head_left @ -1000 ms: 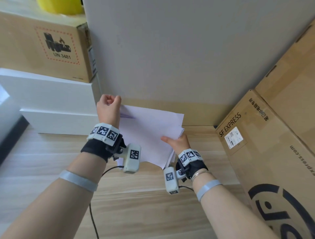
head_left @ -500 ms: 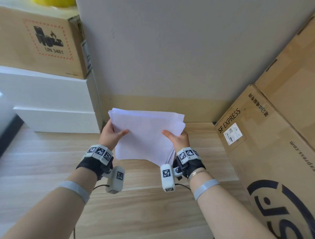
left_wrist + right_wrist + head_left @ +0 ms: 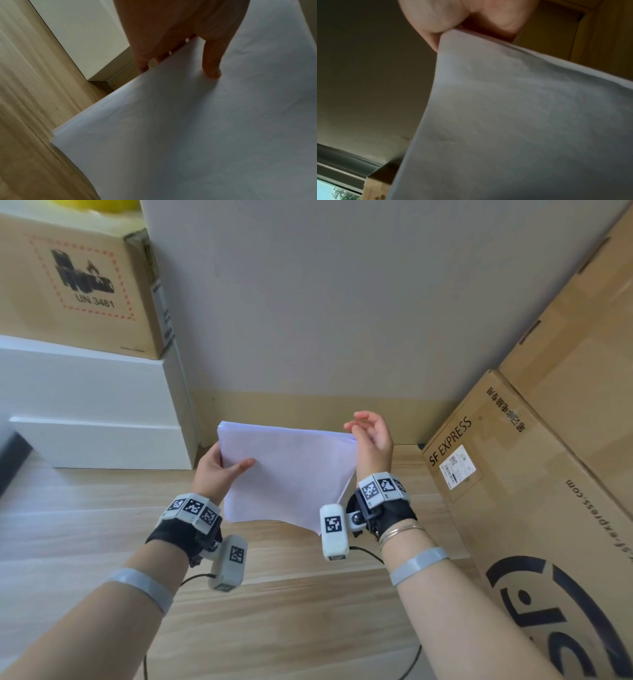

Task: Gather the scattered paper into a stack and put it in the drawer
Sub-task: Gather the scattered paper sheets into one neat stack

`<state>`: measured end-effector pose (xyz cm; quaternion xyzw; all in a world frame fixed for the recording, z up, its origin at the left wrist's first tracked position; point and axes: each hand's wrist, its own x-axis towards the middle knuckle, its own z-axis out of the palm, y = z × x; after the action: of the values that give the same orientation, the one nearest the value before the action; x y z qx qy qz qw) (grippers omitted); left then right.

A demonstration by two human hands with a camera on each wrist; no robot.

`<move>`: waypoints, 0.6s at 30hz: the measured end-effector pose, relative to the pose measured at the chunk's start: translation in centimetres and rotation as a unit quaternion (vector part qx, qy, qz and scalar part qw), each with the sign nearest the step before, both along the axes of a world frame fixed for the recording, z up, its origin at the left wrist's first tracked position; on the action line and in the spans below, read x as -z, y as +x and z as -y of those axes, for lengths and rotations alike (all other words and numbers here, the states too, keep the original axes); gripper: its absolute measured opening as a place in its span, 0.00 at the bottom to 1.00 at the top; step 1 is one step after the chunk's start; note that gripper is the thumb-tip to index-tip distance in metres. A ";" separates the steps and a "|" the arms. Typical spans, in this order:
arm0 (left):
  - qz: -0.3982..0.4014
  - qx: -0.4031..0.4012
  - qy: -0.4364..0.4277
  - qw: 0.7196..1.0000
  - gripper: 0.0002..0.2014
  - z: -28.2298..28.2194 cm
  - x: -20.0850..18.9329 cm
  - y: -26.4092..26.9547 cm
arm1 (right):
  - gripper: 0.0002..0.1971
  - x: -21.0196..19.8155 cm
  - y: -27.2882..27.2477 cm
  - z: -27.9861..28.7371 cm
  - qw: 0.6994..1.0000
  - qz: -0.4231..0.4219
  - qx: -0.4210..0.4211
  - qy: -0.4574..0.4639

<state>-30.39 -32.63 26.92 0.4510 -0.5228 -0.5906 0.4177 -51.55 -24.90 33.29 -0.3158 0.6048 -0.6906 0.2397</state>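
A stack of white paper [image 3: 291, 474] is held up on edge above the wooden surface [image 3: 291, 611]. My left hand [image 3: 233, 469] grips its left edge, thumb on the front face, fingers behind. The left wrist view shows that thumb [image 3: 211, 67] pressing the paper stack [image 3: 188, 128]. My right hand [image 3: 371, 433] is at the top right corner, fingers loosely curled and holding nothing. In the right wrist view the paper stack's [image 3: 522, 121] corner butts against the palm of the right hand [image 3: 445, 16]. A white drawer unit [image 3: 96, 412] stands to the left, its fronts closed.
A cardboard box marked UN 3481 [image 3: 78, 278] sits on top of the drawer unit. Large SF Express cardboard boxes [image 3: 513, 508] lean along the right. A grey wall [image 3: 342, 302] stands straight ahead behind the paper.
My left hand came down from the top left corner and took the left edge. My right hand let go of the lower right edge and rose to the top right corner.
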 end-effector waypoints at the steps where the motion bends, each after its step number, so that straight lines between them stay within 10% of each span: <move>1: -0.001 0.002 0.002 1.000 0.16 -0.1 0.0 0.1 | 0.09 0.2 0.0 -0.1 1.000 0.002 -0.003 0.000; 3: -0.011 0.007 0.012 1.000 0.15 -0.3 0.0 0.1 | 0.04 0.5 0.1 -0.2 0.999 0.022 -0.023 -0.005; 8: -0.016 0.027 0.068 0.997 0.16 -0.8 0.6 -0.4 | 0.28 1.9 0.1 0.1 0.994 0.076 -0.075 0.018; 18: -0.016 0.028 0.136 0.990 0.27 -1.3 3.2 -0.4 | 0.19 6.6 1.2 -0.9 0.973 0.102 -0.088 0.190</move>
<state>-30.84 -31.28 23.70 0.4796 -0.4431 -0.6746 0.3443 -50.32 -24.02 26.67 -0.2445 0.6671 -0.5680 0.4155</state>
